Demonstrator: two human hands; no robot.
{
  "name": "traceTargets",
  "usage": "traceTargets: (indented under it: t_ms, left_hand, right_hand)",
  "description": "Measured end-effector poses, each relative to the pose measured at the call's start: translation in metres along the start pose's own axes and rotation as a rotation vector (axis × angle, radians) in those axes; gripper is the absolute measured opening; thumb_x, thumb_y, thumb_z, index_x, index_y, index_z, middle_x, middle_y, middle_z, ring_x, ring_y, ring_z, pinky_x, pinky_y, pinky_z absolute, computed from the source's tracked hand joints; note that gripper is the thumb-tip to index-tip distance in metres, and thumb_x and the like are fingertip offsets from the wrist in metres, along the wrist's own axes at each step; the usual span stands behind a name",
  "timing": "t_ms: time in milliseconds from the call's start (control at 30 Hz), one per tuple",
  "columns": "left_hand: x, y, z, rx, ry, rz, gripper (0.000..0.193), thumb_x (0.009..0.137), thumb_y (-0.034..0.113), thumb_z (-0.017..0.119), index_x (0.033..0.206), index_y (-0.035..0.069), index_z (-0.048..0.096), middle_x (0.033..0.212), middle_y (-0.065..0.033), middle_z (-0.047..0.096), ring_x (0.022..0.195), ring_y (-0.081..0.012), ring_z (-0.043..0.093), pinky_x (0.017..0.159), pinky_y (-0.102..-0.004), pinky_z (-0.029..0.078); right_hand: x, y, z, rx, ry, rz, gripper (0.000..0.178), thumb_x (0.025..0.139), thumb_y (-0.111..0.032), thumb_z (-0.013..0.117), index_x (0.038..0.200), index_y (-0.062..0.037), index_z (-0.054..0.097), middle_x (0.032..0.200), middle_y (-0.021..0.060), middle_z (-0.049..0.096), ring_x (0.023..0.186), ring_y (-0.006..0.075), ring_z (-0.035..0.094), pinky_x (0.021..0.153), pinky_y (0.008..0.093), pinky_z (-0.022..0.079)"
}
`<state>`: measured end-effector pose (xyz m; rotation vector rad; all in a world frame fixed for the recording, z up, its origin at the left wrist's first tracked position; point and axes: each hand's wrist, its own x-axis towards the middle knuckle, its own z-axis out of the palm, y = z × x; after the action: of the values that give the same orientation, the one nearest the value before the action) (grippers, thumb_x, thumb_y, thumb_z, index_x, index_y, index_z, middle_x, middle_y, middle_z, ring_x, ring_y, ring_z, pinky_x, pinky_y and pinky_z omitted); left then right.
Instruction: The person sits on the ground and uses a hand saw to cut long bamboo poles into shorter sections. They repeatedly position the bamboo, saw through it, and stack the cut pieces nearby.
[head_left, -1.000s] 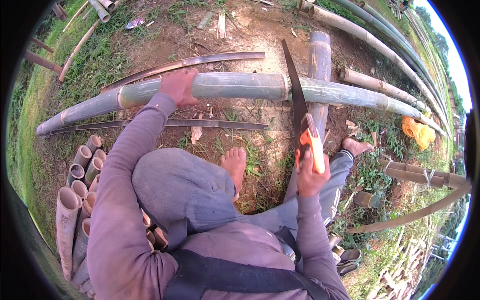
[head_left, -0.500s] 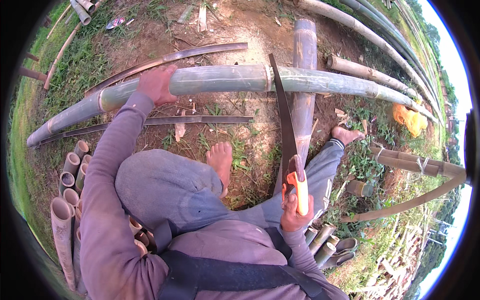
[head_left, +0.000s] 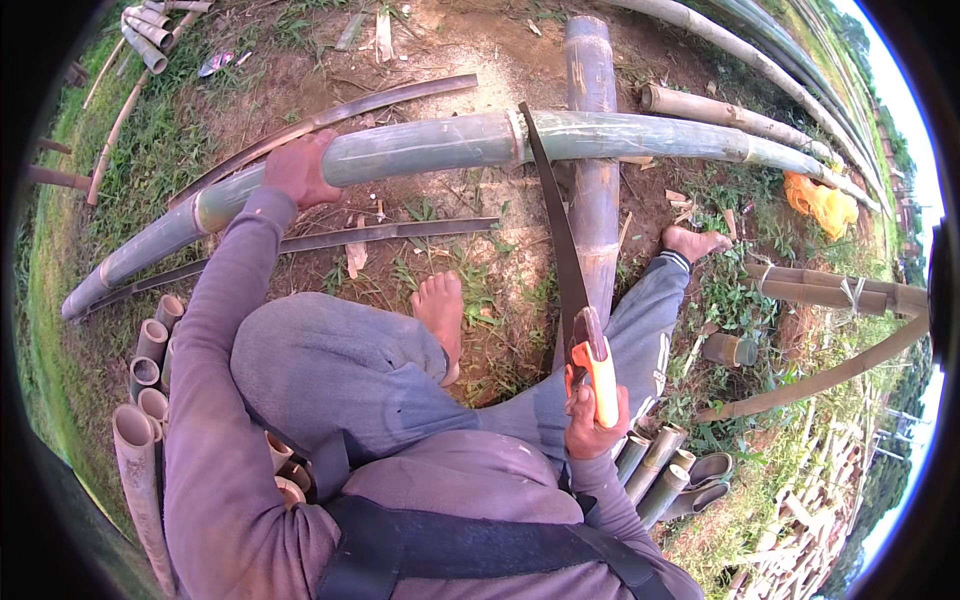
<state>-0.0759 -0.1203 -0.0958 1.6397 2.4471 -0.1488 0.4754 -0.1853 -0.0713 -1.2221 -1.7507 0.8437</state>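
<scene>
A long green bamboo pole (head_left: pixel 430 145) lies across in front of me, resting over a thicker bamboo log (head_left: pixel 592 90) that runs away from me. My left hand (head_left: pixel 300 170) is wrapped over the pole left of its middle, fingers closed round it. In my right hand (head_left: pixel 596 418) is the orange handle of a handsaw (head_left: pixel 566 240). Its long dark blade points away from me, and the tip end touches the pole just right of a node ring, beside the log. Whether the teeth have entered the bamboo, I cannot tell.
Split bamboo strips (head_left: pixel 400 231) lie on both sides of the pole. Cut bamboo tubes (head_left: pixel 135 430) stand at my left, with more tubes (head_left: pixel 660 470) by my right hip. An orange net bag (head_left: pixel 820 205) sits at the right, near a tied bamboo frame (head_left: pixel 830 290). My bare feet rest on the ground.
The view has shifted slightly, so the pole and log appear a little higher and further left. Both hands keep their grips, and the saw remains against the pole near the same node.
</scene>
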Motion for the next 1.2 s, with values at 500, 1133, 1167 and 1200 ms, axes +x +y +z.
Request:
traceTargets:
  t_ms: [500,1133,1167,1200]
  left_hand:
    - [0.000,0.001,-0.007,0.018,-0.022,-0.020,0.103,0.063,0.049,0.090,0.152,0.015,0.052,0.127,-0.0180,0.071,0.115,-0.0370,0.070,0.100,-0.0476,0.056]
    - [0.004,0.000,0.001,0.034,0.051,0.021,0.101,0.065,0.051,0.089,0.152,0.014,0.053,0.122,-0.0201,0.072,0.111,-0.0385,0.072,0.098,-0.0491,0.057]
    - [0.007,0.002,0.000,0.037,0.032,0.012,0.102,0.065,0.051,0.089,0.153,0.014,0.052,0.123,-0.0199,0.072,0.112,-0.0385,0.071,0.099,-0.0490,0.057]
    - [0.010,0.006,-0.006,0.042,0.016,0.002,0.102,0.066,0.051,0.089,0.153,0.014,0.052,0.123,-0.0197,0.072,0.112,-0.0386,0.071,0.099,-0.0488,0.057]
  right_hand:
    - [0.013,-0.001,0.002,0.033,-0.034,0.134,0.018,0.095,-0.003,0.076,0.108,0.0045,0.066,0.081,0.0078,0.073,0.069,0.0141,0.070,0.063,0.0287,0.054]
    - [0.023,-0.004,0.017,0.029,-0.006,-0.023,0.014,0.102,-0.008,0.071,0.104,0.0030,0.063,0.073,0.0028,0.065,0.057,0.0065,0.059,0.052,0.0235,0.048]
    - [0.053,0.002,0.039,0.054,0.003,-0.014,0.013,0.103,-0.008,0.071,0.104,0.0026,0.064,0.075,0.0025,0.066,0.058,0.0066,0.059,0.053,0.0233,0.048]
    - [0.088,0.009,0.063,0.079,0.009,-0.014,0.012,0.103,-0.008,0.070,0.104,0.0022,0.064,0.076,0.0023,0.067,0.059,0.0066,0.059,0.053,0.0230,0.048]
